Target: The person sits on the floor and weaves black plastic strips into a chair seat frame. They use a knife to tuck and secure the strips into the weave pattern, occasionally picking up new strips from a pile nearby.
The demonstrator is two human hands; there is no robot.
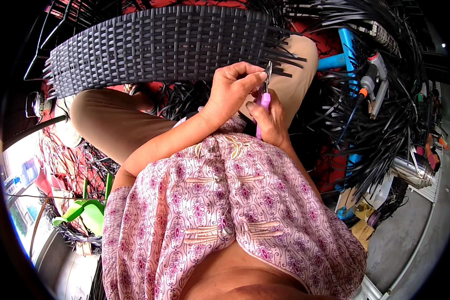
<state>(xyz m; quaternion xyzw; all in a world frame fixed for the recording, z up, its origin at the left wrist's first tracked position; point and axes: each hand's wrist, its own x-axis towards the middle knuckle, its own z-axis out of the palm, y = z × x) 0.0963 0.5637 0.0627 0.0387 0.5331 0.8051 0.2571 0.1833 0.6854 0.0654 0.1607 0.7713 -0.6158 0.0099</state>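
Observation:
In my right hand [270, 119] is a pair of slim pliers [265, 99] with pink-purple handles, its narrow metal jaws pointing up and away from me. My left hand [234, 90] reaches across to the jaws, thumb and forefinger pinched together beside them. What lies in that pinch is too small to make out. Just beyond both hands, a long curved panel of woven black strips [155, 47] rests across my lap and knees. Loose strip ends [285, 59] stick out of its right end, close to the pliers' tip.
Heaps of black strips [385, 145] lie at the right, near a blue frame [346, 55] and a grey power tool [370, 80] with a hose. A metal flask [414, 171] lies farther right. At the left are a green plastic object [91, 214] and tangled strips over red flooring.

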